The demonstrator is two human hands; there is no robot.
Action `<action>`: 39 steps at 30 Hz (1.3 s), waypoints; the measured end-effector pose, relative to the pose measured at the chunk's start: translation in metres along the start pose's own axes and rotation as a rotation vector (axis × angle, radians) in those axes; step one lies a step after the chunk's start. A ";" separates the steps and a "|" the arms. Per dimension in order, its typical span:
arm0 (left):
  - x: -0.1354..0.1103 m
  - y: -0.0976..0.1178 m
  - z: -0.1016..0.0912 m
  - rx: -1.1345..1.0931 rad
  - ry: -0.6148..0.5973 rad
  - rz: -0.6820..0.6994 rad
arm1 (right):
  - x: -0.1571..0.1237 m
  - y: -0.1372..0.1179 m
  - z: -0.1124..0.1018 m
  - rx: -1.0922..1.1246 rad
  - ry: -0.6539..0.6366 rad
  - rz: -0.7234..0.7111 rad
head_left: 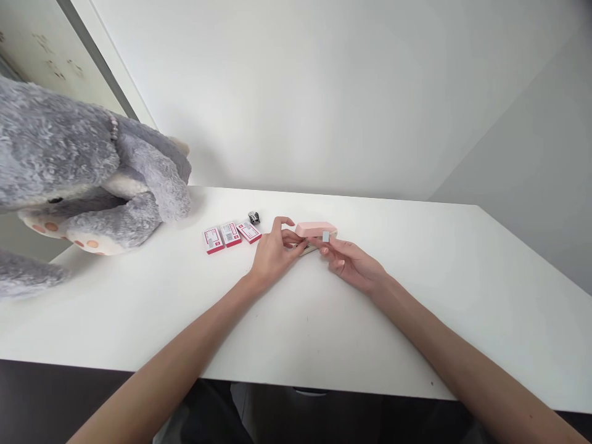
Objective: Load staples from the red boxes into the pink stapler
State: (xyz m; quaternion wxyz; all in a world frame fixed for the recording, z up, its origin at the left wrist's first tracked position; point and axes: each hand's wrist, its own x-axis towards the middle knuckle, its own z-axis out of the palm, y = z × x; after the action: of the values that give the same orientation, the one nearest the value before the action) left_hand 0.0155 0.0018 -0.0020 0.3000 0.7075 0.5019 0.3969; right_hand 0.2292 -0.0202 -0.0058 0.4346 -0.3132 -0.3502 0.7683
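Observation:
A pink stapler (pixel 316 229) with a cream base lies on the white table, its top raised from the base. My left hand (pixel 274 245) is closed on the stapler's left end, thumb and fingers at the base, the index finger bent above. Between the thumb and fingers of my right hand (pixel 354 262) is a small grey strip of staples (pixel 326 236), held up at the stapler's right side. My fingers hide much of the stapler's base and its inside.
Several red-and-white staple boxes (pixel 230 234) lie left of my left hand. Behind them sits a small black-and-silver object (pixel 254 217). A large grey plush toy (pixel 134 160) leans over the table's left side. A white wall (pixel 314 98) stands behind the table (pixel 287 333).

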 end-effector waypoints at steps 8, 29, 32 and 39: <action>-0.001 0.003 0.003 0.107 0.035 0.021 | 0.000 0.000 0.001 -0.027 0.008 -0.025; -0.006 0.010 0.013 0.190 0.077 -0.002 | 0.005 0.006 -0.005 0.042 -0.011 -0.052; -0.007 0.013 0.016 0.195 0.080 -0.023 | 0.004 0.006 -0.003 0.014 -0.006 -0.059; -0.008 0.016 0.015 0.180 0.085 -0.041 | 0.003 0.006 -0.001 0.087 -0.013 -0.063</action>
State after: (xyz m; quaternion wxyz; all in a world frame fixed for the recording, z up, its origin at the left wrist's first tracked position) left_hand 0.0348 -0.0109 0.0011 0.2218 0.7037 0.5621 0.3737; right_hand 0.2266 -0.0195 -0.0118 0.4695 -0.2778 -0.3292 0.7708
